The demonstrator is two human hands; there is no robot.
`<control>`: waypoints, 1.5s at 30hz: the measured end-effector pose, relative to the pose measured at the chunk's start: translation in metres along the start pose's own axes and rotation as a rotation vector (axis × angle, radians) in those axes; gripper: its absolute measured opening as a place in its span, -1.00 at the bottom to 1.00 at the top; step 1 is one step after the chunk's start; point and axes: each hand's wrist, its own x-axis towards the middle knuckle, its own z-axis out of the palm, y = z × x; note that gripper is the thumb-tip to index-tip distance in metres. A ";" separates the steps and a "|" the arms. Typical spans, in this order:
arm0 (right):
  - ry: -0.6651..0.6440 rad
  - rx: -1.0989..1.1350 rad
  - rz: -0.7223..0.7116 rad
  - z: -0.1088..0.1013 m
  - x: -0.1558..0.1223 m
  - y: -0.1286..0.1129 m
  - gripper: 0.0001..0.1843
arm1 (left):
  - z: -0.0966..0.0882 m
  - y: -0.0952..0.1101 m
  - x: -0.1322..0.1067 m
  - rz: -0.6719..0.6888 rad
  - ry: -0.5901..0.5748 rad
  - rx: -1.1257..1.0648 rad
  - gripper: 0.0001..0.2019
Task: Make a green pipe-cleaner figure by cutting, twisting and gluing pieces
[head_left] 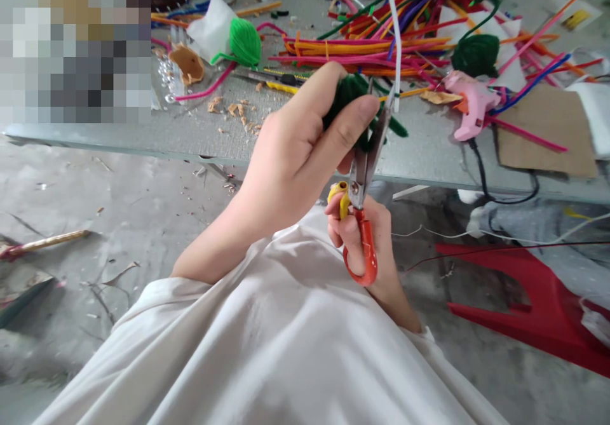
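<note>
head view | left hand (295, 152) pinches dark green pipe-cleaner piece (350, 91) above table (190, 129) edge | right hand (369, 241) gripped around red-yellow scissors (365, 171), blades against the green piece | pink glue gun (469, 104) on table

A grey table (190, 139) spans the top. Dusty concrete floor (119, 209) lies below, with a red stool (524, 298) at right.

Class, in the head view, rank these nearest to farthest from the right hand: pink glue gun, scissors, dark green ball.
1. Scissors, held in the right hand.
2. Pink glue gun, up and off to the right.
3. Dark green ball, farther back, behind the gun.
</note>
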 end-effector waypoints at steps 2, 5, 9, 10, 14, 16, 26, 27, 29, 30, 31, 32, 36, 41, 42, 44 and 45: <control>-0.007 0.003 0.013 0.001 0.000 0.001 -0.55 | 0.000 0.004 0.000 -0.009 -0.007 0.004 -0.74; 0.000 -0.022 0.011 0.002 0.001 0.000 -0.56 | -0.002 0.002 0.000 -0.032 -0.009 0.018 -0.73; 0.027 -0.032 -0.002 0.000 0.002 -0.001 -0.61 | -0.005 -0.005 0.001 0.025 -0.065 -0.010 -0.73; 0.014 -0.047 -0.003 0.000 0.002 -0.001 -0.62 | -0.005 -0.006 0.001 0.039 -0.078 -0.010 -0.72; 0.021 -0.095 0.013 -0.001 0.003 0.000 -0.73 | -0.002 -0.005 0.002 -0.068 0.010 -0.036 -0.70; 0.041 -0.083 0.037 -0.001 0.003 0.001 -0.76 | -0.001 -0.005 0.002 -0.138 0.049 -0.096 -0.69; 0.483 -0.722 0.233 -0.065 0.025 -0.013 -0.61 | -0.011 -0.018 0.005 -0.195 0.168 -0.446 -0.71; 0.472 -0.883 0.238 -0.077 0.033 -0.015 -0.61 | -0.012 -0.020 0.005 -0.209 0.180 -0.459 -0.71; 0.405 -1.147 0.189 -0.100 0.052 -0.017 -0.54 | -0.015 -0.023 0.006 -0.244 0.215 -0.483 -0.71; 0.354 -1.221 0.171 -0.111 0.064 -0.017 -0.49 | -0.016 -0.026 0.007 -0.258 0.235 -0.498 -0.72; 0.265 -1.274 0.170 -0.122 0.076 -0.016 -0.49 | -0.017 -0.028 0.007 -0.276 0.254 -0.520 -0.73; 0.178 -1.311 0.187 -0.131 0.087 -0.014 -0.52 | -0.018 -0.030 0.008 -0.300 0.269 -0.545 -0.73; -0.108 -1.489 0.161 -0.159 0.120 -0.011 -0.56 | -0.020 -0.035 0.008 -0.420 0.303 -0.593 -0.74; 0.296 -1.171 -0.048 -0.137 0.121 -0.023 -0.75 | -0.015 -0.042 0.006 -0.423 0.262 -0.581 -0.82; 0.327 -1.009 -0.129 -0.125 0.119 -0.025 -0.82 | -0.014 -0.043 0.006 -0.420 0.246 -0.579 -0.81; 0.292 -0.689 -0.209 -0.101 0.115 -0.029 -0.85 | -0.012 -0.046 0.007 -0.418 0.217 -0.569 -0.79; 0.272 -0.596 -0.239 -0.090 0.114 -0.030 -0.84 | -0.011 -0.046 0.007 -0.421 0.206 -0.560 -0.79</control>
